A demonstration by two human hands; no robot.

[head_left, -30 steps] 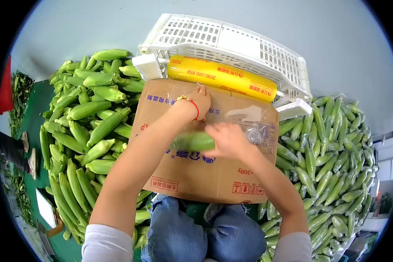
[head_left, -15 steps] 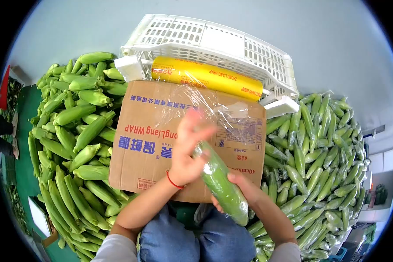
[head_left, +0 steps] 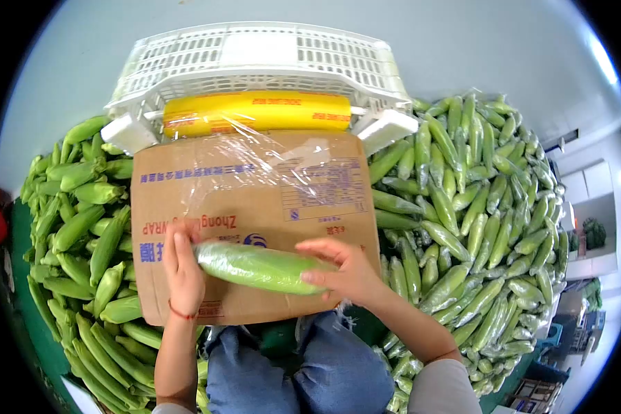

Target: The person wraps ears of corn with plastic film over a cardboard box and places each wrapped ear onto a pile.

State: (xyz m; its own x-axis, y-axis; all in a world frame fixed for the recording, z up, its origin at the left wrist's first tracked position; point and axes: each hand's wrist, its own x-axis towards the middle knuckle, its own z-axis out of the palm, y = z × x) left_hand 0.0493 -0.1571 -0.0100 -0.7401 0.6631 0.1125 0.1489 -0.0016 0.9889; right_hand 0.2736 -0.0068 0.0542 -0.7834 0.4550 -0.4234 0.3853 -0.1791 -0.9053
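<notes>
An ear of corn [head_left: 255, 268] in green husk, wrapped in clear film, lies level above the cardboard box [head_left: 255, 148]. My right hand [head_left: 345, 269] grips its right end between thumb and fingers. At its left end is my left hand [head_left: 185, 269], upright with fingers stretched out and slightly blurred, a red string around the wrist. Clear film [head_left: 234, 155] stretches over the box top below the yellow roll of plastic wrap [head_left: 259, 112]. The roll sits on a rod between two white blocks.
A white plastic crate [head_left: 262, 55] stands behind the roll. Unwrapped corn [head_left: 76, 228] is heaped on the left. On the right is a large pile of film-wrapped corn [head_left: 469, 228]. My knees [head_left: 297, 372] are just below the box.
The corn has turned from steeply slanted to nearly level and moved up and left over the box. My left hand has moved left to its end. The view has shifted right.
</notes>
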